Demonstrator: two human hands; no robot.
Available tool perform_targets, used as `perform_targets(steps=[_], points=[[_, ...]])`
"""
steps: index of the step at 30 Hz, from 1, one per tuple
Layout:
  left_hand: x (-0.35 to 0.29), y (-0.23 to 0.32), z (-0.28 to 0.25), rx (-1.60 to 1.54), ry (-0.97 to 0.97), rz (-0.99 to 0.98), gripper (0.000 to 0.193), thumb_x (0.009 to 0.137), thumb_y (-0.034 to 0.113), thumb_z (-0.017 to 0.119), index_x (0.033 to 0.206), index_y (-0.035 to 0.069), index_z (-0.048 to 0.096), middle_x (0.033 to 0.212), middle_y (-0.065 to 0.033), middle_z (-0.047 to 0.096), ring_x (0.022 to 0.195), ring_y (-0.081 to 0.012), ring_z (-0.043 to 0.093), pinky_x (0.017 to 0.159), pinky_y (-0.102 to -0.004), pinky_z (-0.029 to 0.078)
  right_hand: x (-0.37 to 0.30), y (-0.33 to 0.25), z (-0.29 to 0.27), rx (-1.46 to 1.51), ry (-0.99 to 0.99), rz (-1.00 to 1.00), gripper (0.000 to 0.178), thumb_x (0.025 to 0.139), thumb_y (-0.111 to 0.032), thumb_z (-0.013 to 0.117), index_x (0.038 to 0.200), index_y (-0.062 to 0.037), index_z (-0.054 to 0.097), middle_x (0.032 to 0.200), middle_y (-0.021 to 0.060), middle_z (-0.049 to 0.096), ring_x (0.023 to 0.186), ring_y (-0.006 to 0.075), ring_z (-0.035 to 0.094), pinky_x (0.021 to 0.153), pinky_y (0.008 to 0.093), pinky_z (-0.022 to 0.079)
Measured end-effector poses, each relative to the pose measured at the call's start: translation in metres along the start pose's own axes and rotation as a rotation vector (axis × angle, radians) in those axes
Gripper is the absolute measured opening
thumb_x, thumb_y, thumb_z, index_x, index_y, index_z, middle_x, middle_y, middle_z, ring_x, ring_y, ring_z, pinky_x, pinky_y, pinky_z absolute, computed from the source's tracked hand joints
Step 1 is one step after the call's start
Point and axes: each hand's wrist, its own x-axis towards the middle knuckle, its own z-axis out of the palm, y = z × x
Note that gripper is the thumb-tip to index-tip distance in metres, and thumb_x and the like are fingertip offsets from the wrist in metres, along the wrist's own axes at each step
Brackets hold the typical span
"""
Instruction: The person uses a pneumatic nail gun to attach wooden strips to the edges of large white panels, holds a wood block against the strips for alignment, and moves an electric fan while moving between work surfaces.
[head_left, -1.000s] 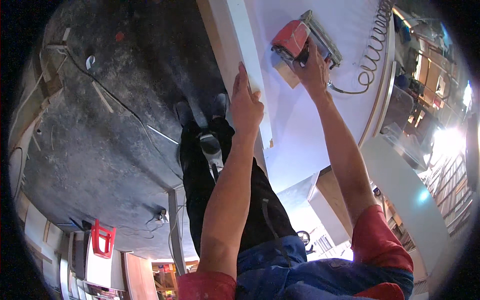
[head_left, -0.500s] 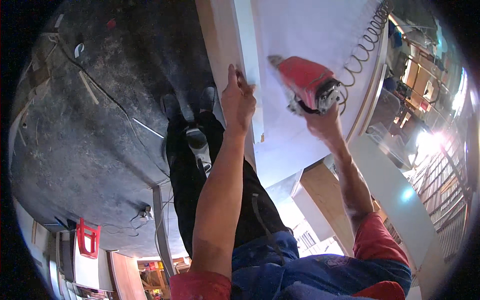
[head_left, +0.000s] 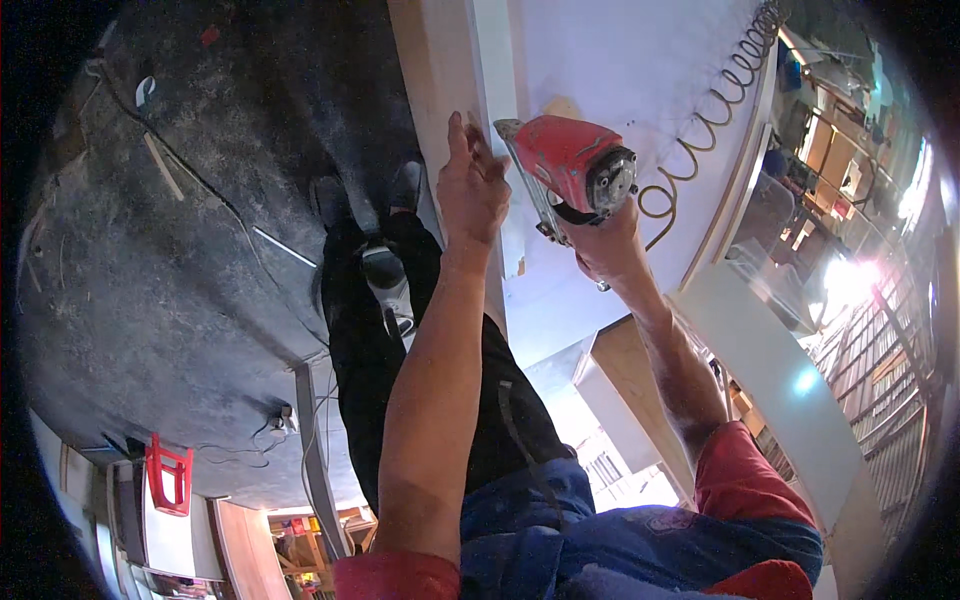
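Note:
A red nail gun with a dark end cap is gripped by my right hand, its fingers wrapped around the handle under the body. Its nose points up and left, close to a narrow pale strip along the edge of a large white panel. My left hand is at that edge, index finger stretched forward and the other fingers apart, partly hidden on the strip side. A coiled air hose trails from near the gun toward the far right.
A small tan wood piece shows on the panel behind the gun. On the dark floor to the left lie a cable and thin offcuts. A red stool is at lower left; a long pale board is at right.
My right hand has brought the nail gun left, nearer the strip and my left hand. The hose coils have stretched along with it. My left hand has shifted slightly.

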Motion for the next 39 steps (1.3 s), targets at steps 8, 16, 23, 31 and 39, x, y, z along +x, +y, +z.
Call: perform_targets(steps=[8, 16, 23, 31, 39], points=[[0.002, 0.016, -0.001, 0.077, -0.028, -0.043, 0.077, 0.086, -0.003, 0.062, 0.150, 0.005, 0.020, 0.125, -0.0204, 0.061, 0.107, -0.0266, 0.065, 0.088, -0.0347, 0.053, -0.004, -0.015, 0.003, -0.195, 0.021, 0.052, 0.021, 0.080, -0.007, 0.070, 0.097, 0.0050, 0.063, 0.082, 0.0120, 0.070, 0.078, 0.0121, 0.064, 0.066, 0.0319, 0.053], [-0.001, 0.016, -0.001, 0.178, -0.017, -0.022, 0.078, 0.085, -0.002, 0.064, 0.150, 0.004, 0.020, 0.123, -0.0205, 0.063, 0.104, -0.0274, 0.066, 0.089, -0.0350, 0.053, -0.011, -0.022, 0.002, -0.104, -0.040, 0.151, 0.025, 0.080, -0.005, 0.069, 0.102, 0.0045, 0.063, 0.087, 0.0128, 0.071, 0.083, 0.0138, 0.065, 0.070, 0.0322, 0.053], [0.002, 0.009, 0.000, 0.118, 0.016, -0.003, 0.076, 0.080, -0.002, 0.064, 0.145, 0.004, 0.024, 0.116, -0.0180, 0.065, 0.099, -0.0331, 0.066, 0.085, -0.0364, 0.051, -0.013, -0.012, 0.010, -0.087, 0.048, -0.046, 0.028, 0.080, -0.008, 0.069, 0.104, 0.0005, 0.060, 0.084, 0.0034, 0.065, 0.072, 0.0111, 0.058, 0.060, 0.0299, 0.049], [0.008, 0.003, -0.003, 0.060, -0.064, -0.078, 0.078, 0.085, -0.001, 0.066, 0.149, 0.002, 0.023, 0.127, -0.0216, 0.059, 0.110, -0.0269, 0.063, 0.097, -0.0346, 0.048, -0.017, -0.014, -0.010, -0.152, 0.014, 0.081, 0.024, 0.081, -0.008, 0.071, 0.101, 0.0036, 0.065, 0.085, 0.0129, 0.071, 0.085, 0.0136, 0.066, 0.073, 0.0316, 0.053], [0.118, 0.072, 0.001, 0.367, -0.012, 0.301, 0.049, 0.097, 0.027, 0.045, 0.131, -0.008, 0.047, 0.118, -0.0322, 0.059, 0.110, -0.0437, 0.059, 0.092, -0.0490, 0.047, 0.010, 0.059, -0.061, -0.434, 0.336, -0.050, 0.063, 0.075, -0.005, 0.070, 0.134, -0.0082, 0.048, 0.104, 0.0187, 0.068, 0.098, 0.0327, 0.066, 0.087, 0.0439, 0.048]])
